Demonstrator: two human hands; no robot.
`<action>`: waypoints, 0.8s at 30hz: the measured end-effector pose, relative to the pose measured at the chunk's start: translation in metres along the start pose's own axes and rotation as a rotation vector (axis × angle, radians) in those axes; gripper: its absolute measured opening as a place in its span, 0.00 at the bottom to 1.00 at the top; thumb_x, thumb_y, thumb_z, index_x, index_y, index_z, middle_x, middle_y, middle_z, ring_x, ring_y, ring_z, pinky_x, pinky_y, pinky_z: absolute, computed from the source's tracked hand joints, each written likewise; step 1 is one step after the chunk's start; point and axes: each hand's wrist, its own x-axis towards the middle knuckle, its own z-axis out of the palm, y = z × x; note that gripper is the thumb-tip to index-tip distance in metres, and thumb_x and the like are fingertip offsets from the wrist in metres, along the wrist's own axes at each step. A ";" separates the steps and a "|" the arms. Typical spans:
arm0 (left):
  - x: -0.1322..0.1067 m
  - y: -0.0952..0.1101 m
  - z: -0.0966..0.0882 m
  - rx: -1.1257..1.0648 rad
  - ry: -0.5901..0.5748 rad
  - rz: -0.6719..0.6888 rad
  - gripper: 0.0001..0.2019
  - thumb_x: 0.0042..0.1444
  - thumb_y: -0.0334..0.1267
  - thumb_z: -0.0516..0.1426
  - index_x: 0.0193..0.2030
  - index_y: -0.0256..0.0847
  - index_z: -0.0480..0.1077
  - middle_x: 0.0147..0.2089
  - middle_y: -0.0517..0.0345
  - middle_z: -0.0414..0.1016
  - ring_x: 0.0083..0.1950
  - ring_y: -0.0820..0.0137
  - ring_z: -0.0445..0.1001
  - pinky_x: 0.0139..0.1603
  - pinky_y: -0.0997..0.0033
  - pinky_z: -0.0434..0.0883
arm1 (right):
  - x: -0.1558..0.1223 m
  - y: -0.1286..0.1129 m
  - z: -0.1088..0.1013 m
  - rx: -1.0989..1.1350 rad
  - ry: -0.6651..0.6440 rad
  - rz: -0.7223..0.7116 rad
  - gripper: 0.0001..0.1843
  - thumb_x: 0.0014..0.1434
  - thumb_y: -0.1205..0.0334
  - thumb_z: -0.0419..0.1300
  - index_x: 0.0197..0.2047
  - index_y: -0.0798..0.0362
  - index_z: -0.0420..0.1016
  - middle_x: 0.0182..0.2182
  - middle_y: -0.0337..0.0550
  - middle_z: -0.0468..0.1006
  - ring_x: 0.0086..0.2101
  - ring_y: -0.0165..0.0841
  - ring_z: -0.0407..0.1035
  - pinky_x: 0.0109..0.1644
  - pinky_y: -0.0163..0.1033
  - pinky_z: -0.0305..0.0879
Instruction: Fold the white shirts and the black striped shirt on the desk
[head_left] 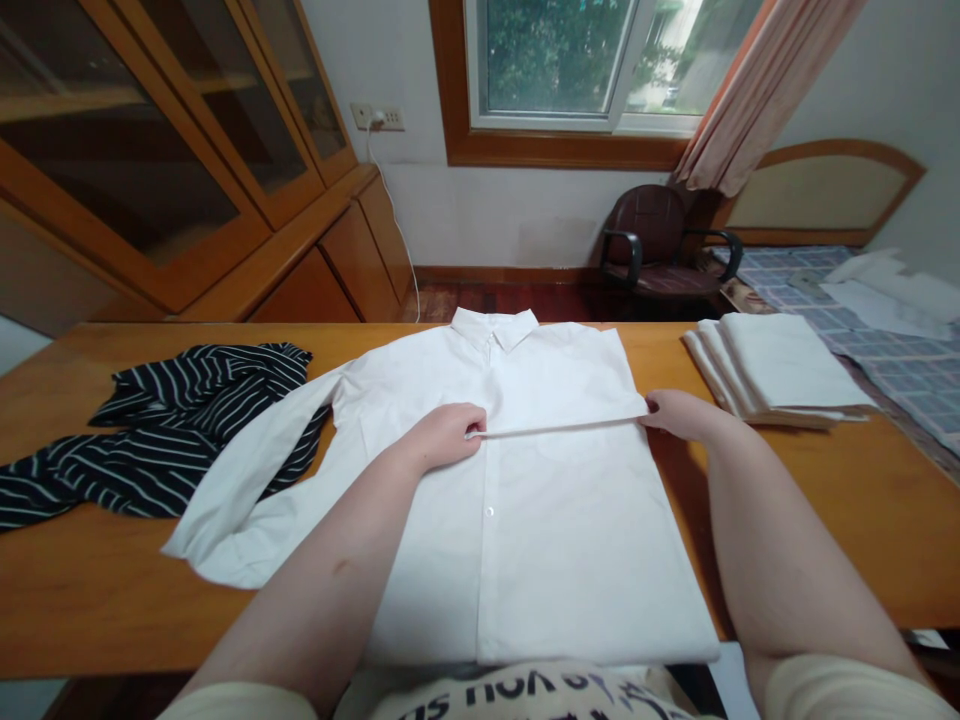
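A white button-up shirt [555, 530] lies front up on the wooden table, collar pointing away from me. Its sleeve on the left side stretches out toward the table's left. On the right side no sleeve hangs out past the shirt's edge. My left hand [448, 438] pinches white cloth near the button placket at chest height. At the shirt's right edge, my right hand [667, 412] is closed on the cloth too. Between both hands a straight, slightly raised fold of cloth runs across the chest.
A black-and-white striped garment [202, 430] lies crumpled on the left of the table [810, 520], partly under the white sleeve. A stack of folded white cloths [780, 365] sits at the right. Beyond are a cabinet [300, 240], an office chair [660, 245] and a bed [885, 340].
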 end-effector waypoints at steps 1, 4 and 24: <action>0.000 -0.001 0.000 0.008 -0.004 -0.002 0.05 0.47 0.31 0.51 0.29 0.43 0.67 0.32 0.60 0.72 0.34 0.69 0.68 0.34 0.71 0.62 | 0.000 0.000 0.000 0.021 -0.018 0.005 0.07 0.51 0.58 0.61 0.30 0.53 0.72 0.31 0.47 0.79 0.30 0.36 0.71 0.32 0.36 0.60; 0.000 -0.001 0.001 0.027 -0.008 0.000 0.06 0.46 0.30 0.51 0.29 0.43 0.67 0.33 0.60 0.72 0.34 0.69 0.68 0.34 0.71 0.63 | -0.002 0.001 -0.002 0.052 -0.046 0.016 0.08 0.49 0.58 0.62 0.28 0.54 0.71 0.28 0.46 0.78 0.28 0.35 0.70 0.31 0.36 0.59; 0.000 0.000 0.001 0.036 -0.018 -0.006 0.06 0.46 0.30 0.51 0.30 0.43 0.66 0.33 0.60 0.72 0.34 0.68 0.68 0.35 0.70 0.62 | -0.012 0.016 -0.008 0.605 -0.321 -0.145 0.25 0.42 0.38 0.64 0.29 0.54 0.68 0.20 0.36 0.69 0.20 0.26 0.59 0.23 0.32 0.53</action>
